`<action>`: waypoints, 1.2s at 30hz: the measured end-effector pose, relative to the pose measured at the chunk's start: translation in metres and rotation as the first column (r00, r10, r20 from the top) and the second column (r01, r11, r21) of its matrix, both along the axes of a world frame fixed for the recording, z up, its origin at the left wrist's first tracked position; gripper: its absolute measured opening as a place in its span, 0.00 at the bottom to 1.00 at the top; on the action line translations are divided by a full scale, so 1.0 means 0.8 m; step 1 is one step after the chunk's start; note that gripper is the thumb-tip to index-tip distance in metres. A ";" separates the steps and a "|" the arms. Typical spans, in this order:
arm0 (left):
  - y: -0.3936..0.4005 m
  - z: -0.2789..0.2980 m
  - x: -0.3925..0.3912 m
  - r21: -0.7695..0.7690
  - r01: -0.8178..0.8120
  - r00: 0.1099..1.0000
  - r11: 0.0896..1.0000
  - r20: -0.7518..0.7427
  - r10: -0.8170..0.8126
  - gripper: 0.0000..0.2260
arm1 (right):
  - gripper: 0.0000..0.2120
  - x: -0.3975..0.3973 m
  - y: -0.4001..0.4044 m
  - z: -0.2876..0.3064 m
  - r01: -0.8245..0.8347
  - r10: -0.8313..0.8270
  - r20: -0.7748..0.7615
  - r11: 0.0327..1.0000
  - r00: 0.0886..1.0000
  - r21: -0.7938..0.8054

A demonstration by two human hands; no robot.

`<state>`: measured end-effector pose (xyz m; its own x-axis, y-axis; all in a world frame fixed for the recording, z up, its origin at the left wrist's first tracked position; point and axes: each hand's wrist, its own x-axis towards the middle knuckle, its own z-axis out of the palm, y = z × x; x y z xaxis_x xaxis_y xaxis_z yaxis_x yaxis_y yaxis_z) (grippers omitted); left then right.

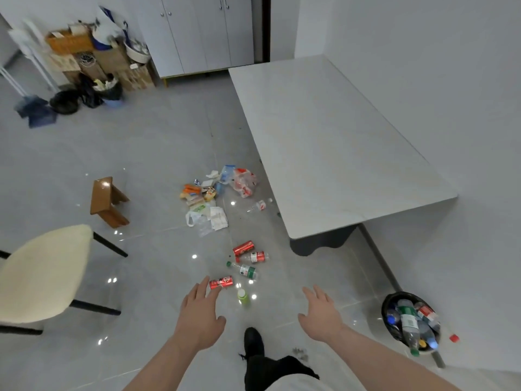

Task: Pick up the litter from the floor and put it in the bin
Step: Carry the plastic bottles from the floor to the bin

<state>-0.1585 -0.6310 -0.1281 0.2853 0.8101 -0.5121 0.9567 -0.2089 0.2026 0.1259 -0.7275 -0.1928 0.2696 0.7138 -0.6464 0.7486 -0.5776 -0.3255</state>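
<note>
Litter lies on the grey tiled floor. A red can (221, 282) is nearest, just past the fingertips of my left hand (198, 316), which is stretched out flat and holds nothing. A small green bottle (243, 297) stands between my hands. Further on lie a clear bottle with a green cap (243, 270), a red-labelled bottle (253, 257) and another red can (243, 247). A heap of wrappers and plastic bags (210, 200) sits beyond. My right hand (321, 314) is spread and empty. The black bin (390, 327), full of bottles, stands at the lower right.
A white table (338, 142) fills the right side, its base (321, 245) close to the cans. A cream chair (42, 275) and a wooden stool (108, 201) stand on the left. A red cap (454, 338) lies by the bin. My black shoe (253, 341) is below my hands.
</note>
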 end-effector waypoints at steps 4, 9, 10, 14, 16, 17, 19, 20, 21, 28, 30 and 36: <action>0.077 0.013 -0.056 0.011 -0.043 0.999 0.999 -0.019 0.043 0.34 | 0.35 -0.060 0.082 -0.008 -0.037 0.035 -0.023 0.997 0.999 -0.064; 0.178 0.027 -0.129 0.027 -0.085 0.995 0.996 -0.054 0.086 0.32 | 0.36 -0.137 0.198 0.009 -0.085 0.081 -0.084 0.996 0.993 -0.042; 0.197 0.026 -0.140 0.023 -0.082 0.995 0.996 -0.051 0.083 0.32 | 0.36 -0.148 0.219 0.011 -0.076 0.073 -0.097 0.997 0.993 -0.020; 0.286 0.021 -0.174 -0.021 -0.011 0.999 1.000 -0.050 0.010 0.32 | 0.38 -0.179 0.297 0.003 0.007 -0.005 -0.093 1.000 0.996 0.014; 0.332 0.016 -0.189 -0.031 0.042 0.998 0.999 -0.043 -0.043 0.32 | 0.37 -0.194 0.323 -0.006 0.076 -0.076 -0.074 0.997 0.994 0.003; 0.356 0.012 -0.197 -0.028 0.071 0.997 0.997 -0.032 -0.071 0.32 | 0.37 -0.204 0.335 -0.009 0.120 -0.120 -0.066 0.993 0.991 0.000; 0.401 0.005 -0.215 -0.026 0.145 0.989 0.989 -0.023 -0.146 0.32 | 0.37 -0.226 0.354 -0.013 0.213 -0.213 -0.041 0.977 0.976 -0.012; 0.424 0.002 -0.225 -0.032 0.189 0.981 0.982 -0.027 -0.190 0.31 | 0.37 -0.239 0.362 -0.012 0.259 -0.260 -0.026 0.965 0.965 -0.034; 0.444 -0.002 -0.236 -0.043 0.230 0.972 0.972 -0.033 -0.231 0.31 | 0.36 -0.253 0.369 -0.012 0.298 -0.300 -0.014 0.953 0.954 -0.060; 0.582 -0.013 -0.256 -0.134 0.440 0.885 0.888 -0.105 -0.454 0.32 | 0.36 -0.331 0.407 -0.003 0.519 -0.521 -0.013 0.852 0.854 -0.072; 0.616 -0.017 -0.236 -0.144 0.490 0.857 0.860 -0.100 -0.505 0.31 | 0.36 -0.330 0.422 -0.005 0.572 -0.574 -0.010 0.817 0.819 -0.068; 0.719 -0.035 -0.153 -0.161 0.610 0.772 0.776 -0.100 -0.627 0.32 | 0.35 -0.291 0.511 -0.034 0.633 -0.635 0.014 0.769 0.773 -0.089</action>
